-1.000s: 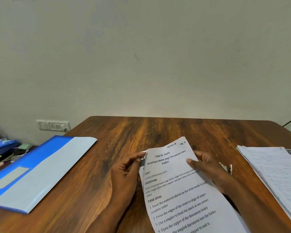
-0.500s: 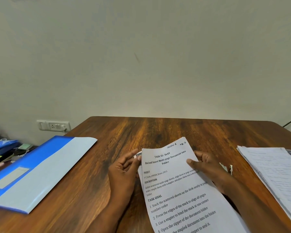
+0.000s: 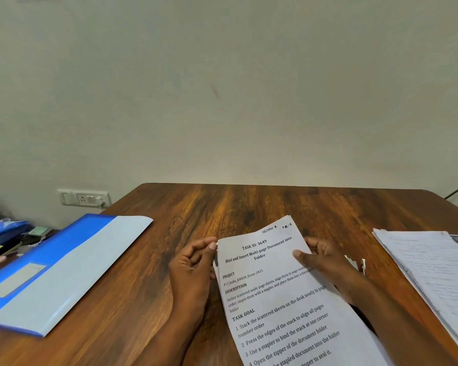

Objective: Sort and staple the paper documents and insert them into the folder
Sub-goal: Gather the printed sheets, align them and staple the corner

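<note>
From the head camera, the printed sheets point(image 3: 283, 294) lie near the middle of the table's point(image 3: 249, 204) near edge, their long axis running from the near edge toward the far edge and leaning to the right, so the heading end points to the far right corner. The top page is white with black type, headed "TASK ID: 3649", with handwritten notes at its upper corner and a numbered list lower down; at least one more sheet edge shows under its left side.

The left hand point(image 3: 193, 270) sits at the upper left edge of the sheets, fingers curled, thumb and forefinger tips at the paper's corner; whether they actually pinch it I cannot tell. The right hand point(image 3: 325, 262) grips the right edge, thumb pressed on the top page, fingers curled behind.

A blue folder point(image 3: 56, 270) lies flat at the left edge of the table, its long axis slanting from the near left corner toward the far edge. A second pile of papers point(image 3: 431, 276) rests by the right edge. Small pale scraps point(image 3: 361, 265) lie just beside the right hand. A wall socket point(image 3: 83, 198) sits beyond the table's far left corner.
</note>
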`<state>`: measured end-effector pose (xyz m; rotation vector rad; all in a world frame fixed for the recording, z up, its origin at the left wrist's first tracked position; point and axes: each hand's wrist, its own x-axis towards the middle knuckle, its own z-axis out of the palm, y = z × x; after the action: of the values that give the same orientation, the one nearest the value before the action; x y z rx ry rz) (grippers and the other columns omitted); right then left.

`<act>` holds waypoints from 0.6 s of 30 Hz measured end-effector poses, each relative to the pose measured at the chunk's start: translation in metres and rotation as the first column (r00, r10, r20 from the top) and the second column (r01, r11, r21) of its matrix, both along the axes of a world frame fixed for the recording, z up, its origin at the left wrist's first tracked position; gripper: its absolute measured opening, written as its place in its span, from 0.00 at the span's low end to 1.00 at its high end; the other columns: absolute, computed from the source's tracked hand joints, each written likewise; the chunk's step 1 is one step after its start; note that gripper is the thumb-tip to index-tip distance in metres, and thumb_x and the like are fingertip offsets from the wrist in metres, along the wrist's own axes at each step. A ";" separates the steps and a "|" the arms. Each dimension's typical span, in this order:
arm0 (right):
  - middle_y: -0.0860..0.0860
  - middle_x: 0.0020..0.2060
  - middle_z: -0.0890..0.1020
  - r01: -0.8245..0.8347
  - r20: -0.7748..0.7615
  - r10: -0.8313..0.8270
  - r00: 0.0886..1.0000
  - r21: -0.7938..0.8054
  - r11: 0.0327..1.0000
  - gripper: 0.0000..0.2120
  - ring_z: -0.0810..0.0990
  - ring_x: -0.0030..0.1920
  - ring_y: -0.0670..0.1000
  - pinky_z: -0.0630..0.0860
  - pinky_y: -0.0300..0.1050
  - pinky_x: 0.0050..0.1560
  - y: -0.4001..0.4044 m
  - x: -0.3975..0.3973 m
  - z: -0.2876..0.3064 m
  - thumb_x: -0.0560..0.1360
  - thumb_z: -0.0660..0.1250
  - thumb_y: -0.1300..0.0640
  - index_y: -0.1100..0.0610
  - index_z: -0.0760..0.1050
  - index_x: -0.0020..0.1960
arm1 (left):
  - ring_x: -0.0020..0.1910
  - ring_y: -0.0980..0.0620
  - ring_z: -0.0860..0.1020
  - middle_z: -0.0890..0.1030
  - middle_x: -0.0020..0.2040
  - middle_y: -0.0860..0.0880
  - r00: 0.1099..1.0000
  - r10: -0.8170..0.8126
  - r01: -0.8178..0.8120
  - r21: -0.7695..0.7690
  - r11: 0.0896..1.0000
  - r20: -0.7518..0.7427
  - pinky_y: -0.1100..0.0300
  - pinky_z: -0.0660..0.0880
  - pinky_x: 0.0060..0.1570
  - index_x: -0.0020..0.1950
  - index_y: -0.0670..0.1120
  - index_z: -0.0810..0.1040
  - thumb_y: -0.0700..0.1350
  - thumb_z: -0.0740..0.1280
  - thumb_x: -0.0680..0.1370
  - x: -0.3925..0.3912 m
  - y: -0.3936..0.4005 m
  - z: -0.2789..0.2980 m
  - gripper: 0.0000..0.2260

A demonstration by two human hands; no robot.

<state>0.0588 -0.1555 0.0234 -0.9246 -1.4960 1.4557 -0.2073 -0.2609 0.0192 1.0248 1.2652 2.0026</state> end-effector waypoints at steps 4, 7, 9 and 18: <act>0.60 0.54 0.87 -0.006 -0.004 0.006 1.000 -0.001 1.000 0.14 0.87 0.55 0.63 0.83 0.56 0.56 -0.001 0.000 0.000 0.79 0.70 0.64 0.62 0.80 0.64 | 0.33 0.51 0.84 0.88 0.40 0.41 1.000 0.010 -0.010 0.006 1.000 -0.005 0.62 0.76 0.27 0.54 0.43 0.84 0.37 0.68 0.83 0.001 -0.001 0.002 0.06; 0.60 0.55 0.87 -0.010 -0.009 0.010 1.000 -0.008 1.000 0.14 0.87 0.54 0.62 0.84 0.54 0.55 -0.001 0.000 0.000 0.79 0.70 0.64 0.62 0.80 0.64 | 0.32 0.51 0.83 0.87 0.38 0.41 1.000 0.021 -0.021 0.006 1.000 -0.009 0.62 0.75 0.26 0.54 0.44 0.84 0.37 0.67 0.83 0.001 -0.003 0.002 0.07; 0.60 0.54 0.87 -0.009 -0.017 0.009 1.000 -0.009 1.000 0.13 0.87 0.54 0.62 0.85 0.51 0.52 -0.001 -0.001 0.000 0.79 0.69 0.65 0.62 0.80 0.64 | 0.33 0.52 0.83 0.87 0.39 0.42 1.000 0.017 -0.016 0.006 1.000 -0.014 0.62 0.75 0.26 0.53 0.44 0.84 0.37 0.67 0.83 0.002 -0.004 0.003 0.06; 0.60 0.54 0.87 -0.007 -0.012 0.007 1.000 -0.009 1.000 0.14 0.87 0.54 0.62 0.84 0.52 0.53 0.001 -0.001 -0.002 0.79 0.70 0.65 0.62 0.80 0.64 | 0.39 0.49 0.86 0.87 0.42 0.43 0.999 0.017 -0.017 0.005 1.000 -0.030 0.64 0.77 0.31 0.52 0.43 0.85 0.36 0.74 0.78 0.002 -0.005 0.003 0.05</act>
<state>0.0581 -0.1547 0.0217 -0.9153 -1.4861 1.4714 -0.2056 -0.2656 0.0219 1.0536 1.2890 2.0108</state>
